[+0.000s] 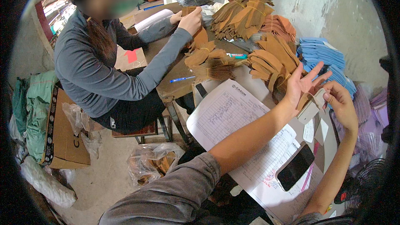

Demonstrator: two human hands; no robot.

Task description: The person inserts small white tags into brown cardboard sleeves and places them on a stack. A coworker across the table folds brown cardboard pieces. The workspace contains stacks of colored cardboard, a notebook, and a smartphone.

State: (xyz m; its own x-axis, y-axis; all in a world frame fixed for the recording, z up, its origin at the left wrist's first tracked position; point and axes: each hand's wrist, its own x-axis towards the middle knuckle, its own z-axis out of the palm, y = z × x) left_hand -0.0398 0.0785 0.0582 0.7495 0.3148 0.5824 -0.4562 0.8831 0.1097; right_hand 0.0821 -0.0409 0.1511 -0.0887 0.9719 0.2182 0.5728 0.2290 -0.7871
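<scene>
My left hand (303,81) reaches over the table with its fingers stretched out and apart, beside a pale beige flat piece (309,111). My right hand (342,105) is closed, thumb against fingers, on the upper end of that piece. A curved brown strip (305,100) shows between my left palm and the beige piece; its full shape is hidden. Just behind my left hand lie bundles of brown cut strips (271,60), with stacked blue pieces (321,54) to their right. Below my hands is a small white label (308,131).
Printed form sheets (233,112) and a black phone (296,167) lie on the near table. Across from me, a person in a grey top (104,62) handles brown pieces. A blue pen (182,79), purple bundles (375,112), a cardboard box (71,129) and a plastic bag (154,162) are around.
</scene>
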